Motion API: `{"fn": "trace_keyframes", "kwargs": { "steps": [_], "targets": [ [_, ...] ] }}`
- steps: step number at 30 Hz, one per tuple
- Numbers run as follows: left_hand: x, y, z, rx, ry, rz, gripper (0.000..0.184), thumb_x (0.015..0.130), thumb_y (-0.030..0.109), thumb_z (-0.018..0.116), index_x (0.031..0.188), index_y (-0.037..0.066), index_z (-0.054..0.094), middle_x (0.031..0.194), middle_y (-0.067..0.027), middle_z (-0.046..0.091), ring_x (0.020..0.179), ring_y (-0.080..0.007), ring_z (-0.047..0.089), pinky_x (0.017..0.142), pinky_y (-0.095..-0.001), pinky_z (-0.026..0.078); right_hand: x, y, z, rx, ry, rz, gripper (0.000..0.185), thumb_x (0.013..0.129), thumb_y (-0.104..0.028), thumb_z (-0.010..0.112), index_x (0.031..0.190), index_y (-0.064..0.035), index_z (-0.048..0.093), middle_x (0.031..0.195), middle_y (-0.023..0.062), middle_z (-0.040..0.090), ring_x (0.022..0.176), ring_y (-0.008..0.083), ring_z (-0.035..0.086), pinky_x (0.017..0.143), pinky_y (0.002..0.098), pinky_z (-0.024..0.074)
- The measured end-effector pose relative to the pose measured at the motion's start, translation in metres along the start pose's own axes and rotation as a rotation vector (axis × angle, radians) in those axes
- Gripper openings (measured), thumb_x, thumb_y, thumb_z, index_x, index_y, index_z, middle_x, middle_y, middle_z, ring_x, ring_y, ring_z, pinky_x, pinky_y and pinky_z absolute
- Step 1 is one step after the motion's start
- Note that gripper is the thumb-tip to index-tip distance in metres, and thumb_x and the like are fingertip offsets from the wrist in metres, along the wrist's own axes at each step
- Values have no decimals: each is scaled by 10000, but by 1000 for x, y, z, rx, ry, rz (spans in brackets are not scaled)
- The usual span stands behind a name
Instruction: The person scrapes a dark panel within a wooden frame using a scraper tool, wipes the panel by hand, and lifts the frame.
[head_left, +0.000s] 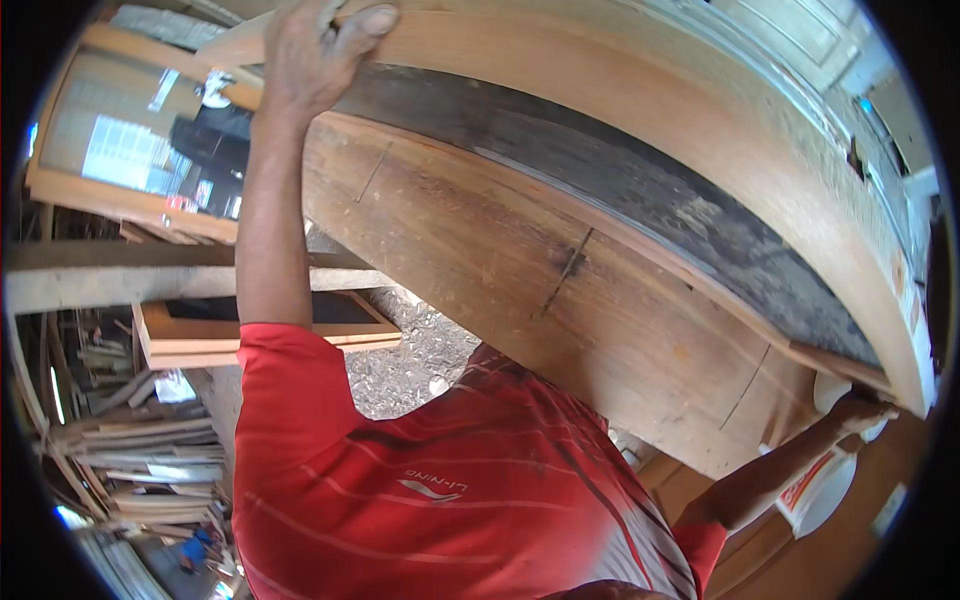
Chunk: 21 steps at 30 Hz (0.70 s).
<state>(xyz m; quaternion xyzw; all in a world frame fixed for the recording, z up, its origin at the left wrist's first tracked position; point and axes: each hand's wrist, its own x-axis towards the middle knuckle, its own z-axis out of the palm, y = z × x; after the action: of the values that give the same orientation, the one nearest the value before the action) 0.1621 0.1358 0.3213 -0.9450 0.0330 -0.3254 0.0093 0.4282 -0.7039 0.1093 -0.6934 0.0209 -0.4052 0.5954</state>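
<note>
A long wooden frame (640, 110) with pale edges and a dark inner panel (640, 180) lies across a brown board with dark line marks (560, 290). At the upper left my left hand (322, 55) grips the frame's end, thumb on the near side and the other fingers partly out of view. My right hand (862, 412) is at the frame's far right end, fingers closed around its corner; it looks small and partly shadowed.
A glass-fronted wooden frame (75, 150) stands at upper left. Below it are a pale beam (120, 286), a smaller dark-panelled frame (270, 345) and stacked wood strips (160, 470). A white bucket (825, 495) is at lower right, and shavings (410, 350) cover the ground.
</note>
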Motion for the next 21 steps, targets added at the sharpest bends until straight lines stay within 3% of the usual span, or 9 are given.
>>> {"fn": "trace_keyframes", "kwargs": {
  "steps": [3,4,7,10,12,15,16,19,21],
  "targets": [
    [-4,15,-2,5,-47,-17,683,988,652,684,1243,22,753,1258,-227,719,1212,-416,675,1097,-488,509,-29,-41,27,204,22,120,734,1161,-612,316,1509,21,447,1608,264,432,1524,315,428,1300,532,347],
    [-6,20,-6,3,-73,-43,646,976,599,736,1254,17,738,1290,-251,689,1245,-422,657,1126,-498,502,-25,-40,16,232,-12,161,678,1146,-530,381,1463,64,456,1551,281,475,1454,335,484,1259,556,396],
    [-13,24,-7,-42,-63,-138,792,936,785,672,1282,76,747,1378,-256,660,1298,-399,632,1159,-496,482,-28,-49,9,59,-61,90,586,1134,-383,445,1412,132,477,1434,318,559,1309,366,592,1169,562,504],
    [-21,22,4,44,209,37,685,981,702,669,1169,55,791,1141,-153,786,1100,-382,721,995,-468,532,-52,-82,22,-329,-10,-168,529,1138,-285,443,1404,169,496,1345,350,620,1196,383,671,1097,534,592],
    [-19,21,-3,33,218,39,650,965,680,702,1161,67,795,1120,-136,789,1085,-371,725,980,-466,536,-71,-111,37,-128,122,-23,704,1169,-447,274,1423,158,530,1360,356,629,1214,406,670,1096,537,595],
    [-19,10,-8,-4,203,48,659,954,692,708,1161,73,798,1100,-123,790,1066,-368,729,962,-464,538,-85,-141,23,-157,220,-19,830,1154,-573,277,1434,152,567,1453,363,592,1282,422,651,1111,543,578],
    [-19,9,-10,-26,197,51,672,953,703,703,1164,72,799,1094,-120,791,1060,-369,730,957,-463,539,-90,-152,17,-110,277,-2,844,1131,-601,392,1470,157,544,1492,354,574,1319,418,636,1143,549,551],
    [-25,9,-22,-67,229,99,702,957,728,691,1189,74,797,1099,-117,785,1087,-358,721,971,-458,537,-75,-127,-54,-263,302,-24,916,1088,-645,518,1491,177,531,1506,362,570,1323,419,642,1137,574,548],
    [-47,7,-19,52,505,8,733,1033,665,650,1365,13,694,1329,-175,707,1262,-329,653,1103,-452,485,-80,-150,-65,-143,358,7,932,1076,-658,520,1478,184,536,1498,365,574,1312,426,647,1127,578,555]
  ]
}}
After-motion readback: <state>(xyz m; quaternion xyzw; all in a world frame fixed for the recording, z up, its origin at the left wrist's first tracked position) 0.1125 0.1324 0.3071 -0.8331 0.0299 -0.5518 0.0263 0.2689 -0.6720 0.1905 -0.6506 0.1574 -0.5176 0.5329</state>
